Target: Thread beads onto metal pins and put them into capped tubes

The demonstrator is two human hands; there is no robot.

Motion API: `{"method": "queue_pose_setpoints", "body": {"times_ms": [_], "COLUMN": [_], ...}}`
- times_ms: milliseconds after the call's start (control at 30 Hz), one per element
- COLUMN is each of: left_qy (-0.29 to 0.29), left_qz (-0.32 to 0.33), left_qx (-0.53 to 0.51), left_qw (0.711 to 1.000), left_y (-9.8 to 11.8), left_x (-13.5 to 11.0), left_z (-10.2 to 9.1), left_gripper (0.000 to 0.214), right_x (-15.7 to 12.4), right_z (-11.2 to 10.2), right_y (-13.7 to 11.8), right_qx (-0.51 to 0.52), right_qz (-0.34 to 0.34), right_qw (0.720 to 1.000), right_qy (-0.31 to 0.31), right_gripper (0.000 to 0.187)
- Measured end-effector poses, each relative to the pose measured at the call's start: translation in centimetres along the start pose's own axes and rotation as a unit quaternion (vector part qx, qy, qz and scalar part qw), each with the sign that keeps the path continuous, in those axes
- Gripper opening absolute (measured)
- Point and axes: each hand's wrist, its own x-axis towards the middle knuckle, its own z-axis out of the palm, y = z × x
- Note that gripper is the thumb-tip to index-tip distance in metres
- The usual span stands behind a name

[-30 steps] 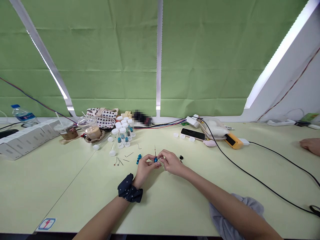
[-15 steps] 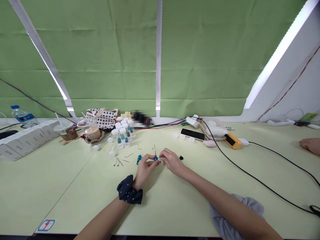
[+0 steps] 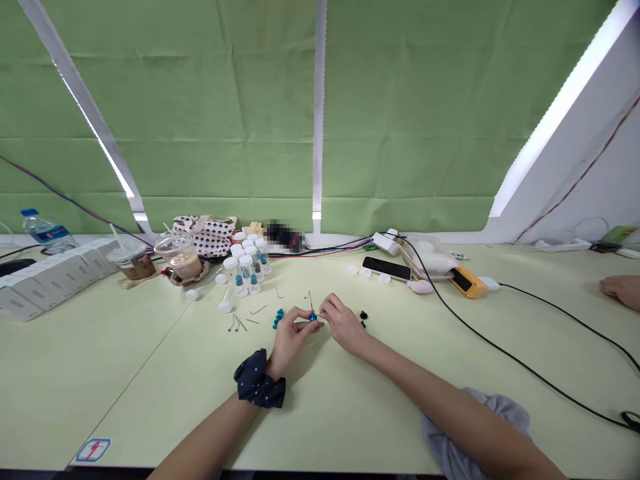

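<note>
My left hand pinches a small shiny blue metal part between thumb and fingers, just above the table. A thin rod stands up from behind that part. Close on the right, my right hand is closed, its fingertips pinching a thin metal pin that points at the blue part; whether they touch is too small to tell. Beside my left hand lie several blue parts. Several thin metal pins and bent keys are spread farther left. Small black parts lie right of my right hand.
Clear tubes with white caps stand behind the hands on the left, near drink cups and white boxes. Back right are a phone, white caps, a yellow device and a black cable. Another person's hand rests far right.
My right hand has shifted slightly up, and a second black part now shows beside it. My left hand keeps its hold on the blue part, nearly in place.
</note>
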Motion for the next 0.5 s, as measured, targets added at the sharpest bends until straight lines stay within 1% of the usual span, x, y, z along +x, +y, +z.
{"method": "queue_pose_setpoints", "body": {"times_ms": [200,300,500], "left_qy": [-0.007,-0.004,-0.009], "left_qz": [-0.01,-0.008,-0.004], "left_qx": [-0.004,0.0,0.003], "left_qw": [1.0,1.0,1.0], "left_y": [-0.04,-0.14,-0.3], "left_x": [-0.05,-0.04,0.01], "left_z": [-0.01,-0.04,-0.01], "left_gripper": [0.026,0.026,0.026], "right_x": [-0.15,-0.1,0.16], "right_z": [-0.07,-0.19,-0.2], "right_y": [-0.07,-0.25,-0.14], "right_qx": [-0.058,-0.062,-0.067], "right_qz": [-0.016,-0.024,0.008], "right_qw": [0.998,0.998,0.998], "right_qy": [-0.002,-0.002,-0.015], "right_gripper": [0.016,0.018,0.018]}}
